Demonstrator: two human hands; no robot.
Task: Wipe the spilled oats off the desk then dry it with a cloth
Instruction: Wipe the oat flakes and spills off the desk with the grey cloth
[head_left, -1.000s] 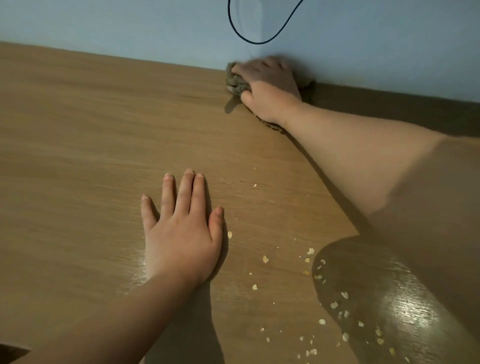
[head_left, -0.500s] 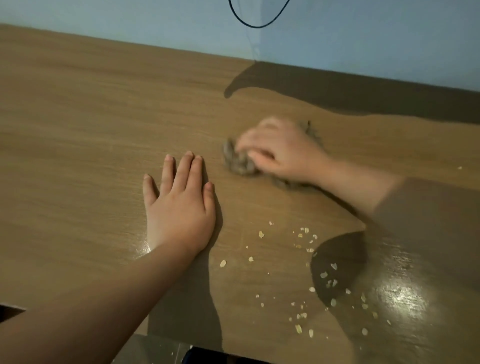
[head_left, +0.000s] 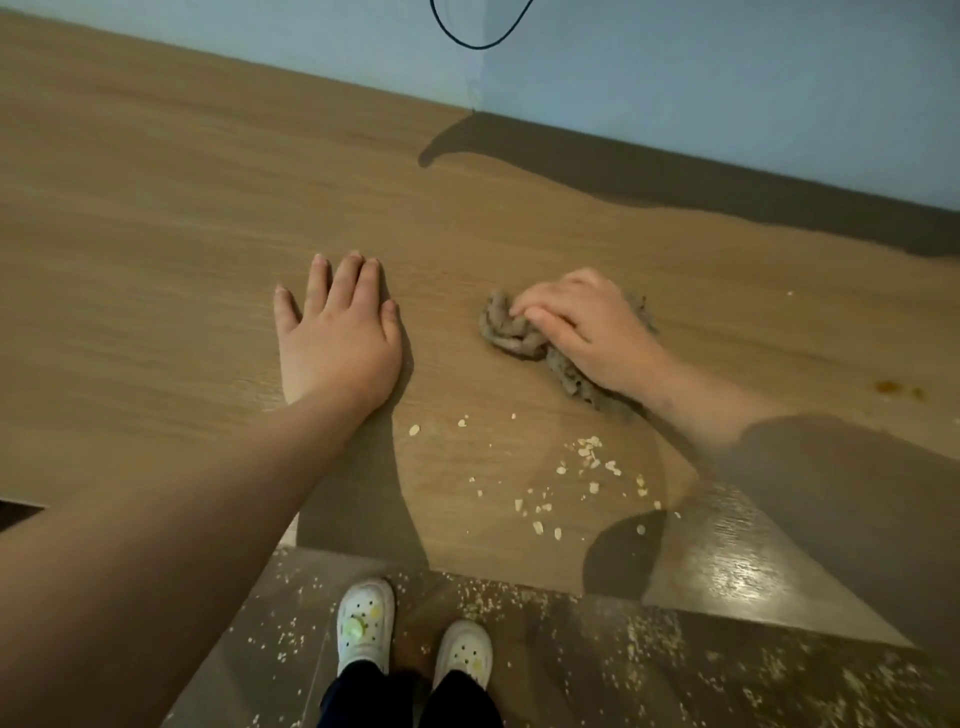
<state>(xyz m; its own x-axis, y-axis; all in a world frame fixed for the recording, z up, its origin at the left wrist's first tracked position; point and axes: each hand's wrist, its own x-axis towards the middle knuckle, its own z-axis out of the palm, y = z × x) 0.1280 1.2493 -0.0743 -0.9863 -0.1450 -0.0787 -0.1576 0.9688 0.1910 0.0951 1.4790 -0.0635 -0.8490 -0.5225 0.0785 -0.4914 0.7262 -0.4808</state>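
Two hands on desk (head_left: 156, 208): left hand (head_left: 340, 338) flat, fingers (head_left: 347, 278) straight; right hand (head_left: 592, 332) clenched around cloth (head_left: 511, 330) (oats (head_left: 589, 449) nearby).

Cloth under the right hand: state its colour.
The cloth is grey-brown, clearest in the head view, bunched under the right hand.

head cam | sat on my head | looked forward and steeply down | close over my desk (head_left: 156, 208) | wall (head_left: 727, 78) topped frame, my shoes (head_left: 365, 618) at bottom
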